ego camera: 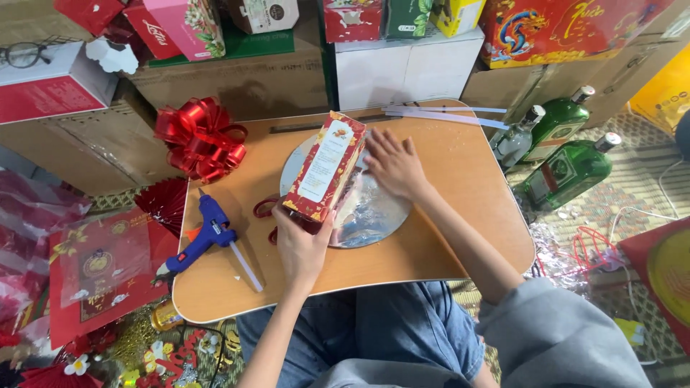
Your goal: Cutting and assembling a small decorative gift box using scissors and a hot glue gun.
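Observation:
My left hand grips the near end of a long red and cream box, which lies tilted on its edge over a round silver disc wrapped in clear film. My right hand lies flat with fingers spread on the film beside the box. Both rest on a small wooden lap table over my knees.
A blue glue gun with a glue stick lies at the table's left. A red ribbon bow sits at the back left corner, white strips at the back. Green and clear bottles lie on the floor to the right. Cardboard boxes stand behind.

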